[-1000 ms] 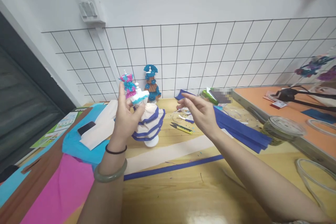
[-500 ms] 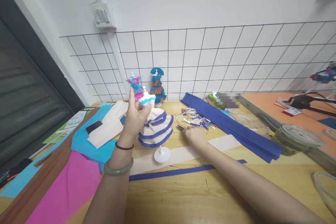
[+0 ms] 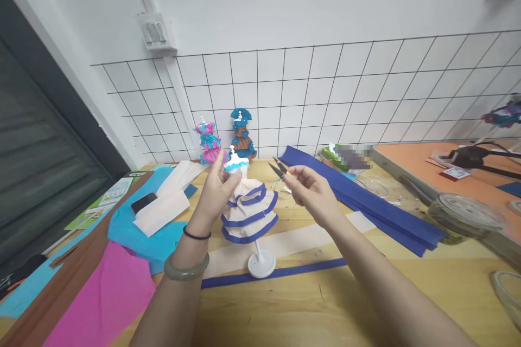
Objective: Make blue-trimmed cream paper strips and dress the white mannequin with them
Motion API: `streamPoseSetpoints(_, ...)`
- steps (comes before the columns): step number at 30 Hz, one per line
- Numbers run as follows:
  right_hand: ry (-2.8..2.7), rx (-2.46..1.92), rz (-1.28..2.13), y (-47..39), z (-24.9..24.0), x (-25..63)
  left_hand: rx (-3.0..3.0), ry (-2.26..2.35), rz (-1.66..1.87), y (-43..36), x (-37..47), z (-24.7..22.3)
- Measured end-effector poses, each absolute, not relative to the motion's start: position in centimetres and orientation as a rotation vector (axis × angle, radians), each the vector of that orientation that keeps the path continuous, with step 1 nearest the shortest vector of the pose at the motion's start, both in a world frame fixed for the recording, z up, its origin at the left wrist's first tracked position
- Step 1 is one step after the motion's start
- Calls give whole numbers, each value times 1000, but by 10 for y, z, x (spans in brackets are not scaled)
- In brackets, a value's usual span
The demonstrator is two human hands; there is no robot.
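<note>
one mannequin (image 3: 249,217) stands between my left hand (image 3: 214,191) and right hand (image 3: 314,191), its long axis leaning toward the nearer left, which grips it high; the right clasps snips (image 3: 279,171) pointing its way, not touching.

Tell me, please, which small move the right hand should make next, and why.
I would probably bring the snips in the right hand a little closer to the mannequin: their blades are parted and point toward it but do not touch it, while the left hand holds it by the upper body.
</note>
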State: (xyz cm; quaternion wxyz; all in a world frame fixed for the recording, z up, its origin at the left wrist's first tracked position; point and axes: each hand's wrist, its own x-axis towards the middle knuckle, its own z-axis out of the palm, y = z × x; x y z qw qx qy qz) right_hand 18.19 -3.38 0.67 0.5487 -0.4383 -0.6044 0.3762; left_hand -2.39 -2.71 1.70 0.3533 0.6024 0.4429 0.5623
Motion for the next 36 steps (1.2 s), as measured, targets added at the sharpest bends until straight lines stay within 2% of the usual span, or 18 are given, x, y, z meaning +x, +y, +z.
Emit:
streamPoseSetpoints(11, -1716, -1010, 432, -31, -10, 179, 1474, 1145, 1328, -34, -1, 18)
streamPoseSetpoints(17, -1723, -1027, 430, -33, -8, 181, 1563, 1044, 1274, -37, 1, 21)
streamPoseSetpoints(26, -1702, -1064, 450, -35, -8, 181, 1511, 1269, 1255, -41, 3, 21)
streamPoseSetpoints(36, -1594, -1067, 539, -38, -8, 177, 1555, 1263, 1319, -43, 8, 17)
